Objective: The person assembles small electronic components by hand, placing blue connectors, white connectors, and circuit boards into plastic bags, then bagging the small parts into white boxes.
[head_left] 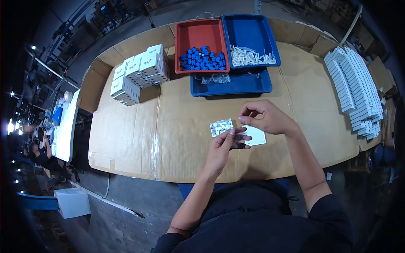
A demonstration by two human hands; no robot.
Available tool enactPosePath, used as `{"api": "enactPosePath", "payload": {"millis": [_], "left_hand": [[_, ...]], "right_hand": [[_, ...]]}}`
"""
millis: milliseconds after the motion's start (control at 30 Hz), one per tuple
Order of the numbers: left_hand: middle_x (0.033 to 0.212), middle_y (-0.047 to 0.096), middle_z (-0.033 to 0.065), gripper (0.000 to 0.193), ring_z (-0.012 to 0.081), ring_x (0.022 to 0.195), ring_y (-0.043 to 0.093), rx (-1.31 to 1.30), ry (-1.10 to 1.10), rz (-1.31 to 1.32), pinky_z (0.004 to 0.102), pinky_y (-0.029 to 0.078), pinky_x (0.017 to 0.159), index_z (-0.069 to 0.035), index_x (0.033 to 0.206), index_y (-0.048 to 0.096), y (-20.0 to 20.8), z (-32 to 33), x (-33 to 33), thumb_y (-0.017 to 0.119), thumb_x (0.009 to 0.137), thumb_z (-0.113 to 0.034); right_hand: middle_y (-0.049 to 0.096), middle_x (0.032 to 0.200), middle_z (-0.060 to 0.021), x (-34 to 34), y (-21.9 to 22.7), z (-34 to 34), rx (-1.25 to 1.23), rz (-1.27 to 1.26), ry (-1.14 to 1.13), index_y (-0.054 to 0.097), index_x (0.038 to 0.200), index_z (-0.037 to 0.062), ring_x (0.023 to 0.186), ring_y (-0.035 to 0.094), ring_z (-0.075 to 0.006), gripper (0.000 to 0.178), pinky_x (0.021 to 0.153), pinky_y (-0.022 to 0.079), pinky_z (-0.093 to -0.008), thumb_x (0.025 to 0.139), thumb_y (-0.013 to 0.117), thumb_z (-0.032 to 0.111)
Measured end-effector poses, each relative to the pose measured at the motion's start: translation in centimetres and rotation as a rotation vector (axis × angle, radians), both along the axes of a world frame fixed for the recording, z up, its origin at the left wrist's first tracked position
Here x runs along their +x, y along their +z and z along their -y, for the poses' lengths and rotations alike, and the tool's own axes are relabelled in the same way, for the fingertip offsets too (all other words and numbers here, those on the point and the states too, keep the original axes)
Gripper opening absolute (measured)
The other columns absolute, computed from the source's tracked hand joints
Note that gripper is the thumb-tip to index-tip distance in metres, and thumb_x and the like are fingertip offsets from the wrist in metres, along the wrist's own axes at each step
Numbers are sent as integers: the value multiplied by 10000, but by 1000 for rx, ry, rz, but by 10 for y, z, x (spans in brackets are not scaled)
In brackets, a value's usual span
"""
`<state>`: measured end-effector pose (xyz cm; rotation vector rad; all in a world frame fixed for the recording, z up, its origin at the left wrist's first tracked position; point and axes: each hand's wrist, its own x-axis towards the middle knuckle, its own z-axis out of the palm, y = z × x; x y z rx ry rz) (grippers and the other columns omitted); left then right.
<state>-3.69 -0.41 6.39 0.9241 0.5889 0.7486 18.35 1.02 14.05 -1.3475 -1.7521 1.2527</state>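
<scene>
My left hand (pixel 225 143) and my right hand (pixel 263 117) meet above the cardboard-covered table (pixel 168 126), both pinching a small clear plastic bag (pixel 239 137) that seems to hold something small. Under the hands lie a white printed card (pixel 221 127) and a white leaflet (pixel 256 135). At the far side a red tray (pixel 198 31) holds several blue plastic parts (pixel 201 59), and a blue tray (pixel 249 29) beside it holds several white parts (pixel 251 56).
A lower blue tray (pixel 236 84) holds clear bags. A stack of small white boxes (pixel 139 74) stands at the far left. Rows of flat white boxes (pixel 354 88) line the right edge. Another person sits at a table far left (pixel 38 154).
</scene>
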Motion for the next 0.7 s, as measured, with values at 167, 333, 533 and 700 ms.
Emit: {"api": "enactPosePath", "payload": {"millis": [167, 333, 533, 700], "left_hand": [[1175, 727, 97, 486, 192, 959, 742, 109, 179, -50, 331, 604, 826, -31, 1456, 580, 5, 1, 2, 426, 1143, -369], [1262, 697, 105, 540, 208, 1038, 728, 176, 206, -8, 348, 617, 859, -39, 1549, 469, 14, 8, 3, 422, 1139, -387], [1135, 725, 66, 388, 124, 1032, 671, 324, 416, -195, 277, 545, 899, 37, 1275, 690, 19, 10, 12, 505, 1131, -271], [997, 707, 35, 214, 90, 932, 640, 550, 491, -468, 246, 505, 826, 40, 1073, 680, 16, 9, 6, 597, 1086, -157]], "right_hand": [[716, 1071, -62, -17, -10, 23, 186, -28, -129, 697, 1156, 14, 968, 682, -139, 327, 842, 569, -328, 941, 792, 242], [716, 1051, -41, -38, -39, 41, 109, -395, -285, 708, 1090, -19, 950, 668, -119, 197, 834, 557, -294, 958, 762, 117], [743, 975, -34, -53, -49, 49, 59, -587, -450, 732, 1051, -19, 875, 663, -87, 110, 798, 546, -261, 976, 731, 62], [745, 963, -46, -56, -52, 49, 87, -569, -487, 739, 1082, -20, 882, 676, -90, 140, 796, 558, -264, 963, 746, 53]]}}
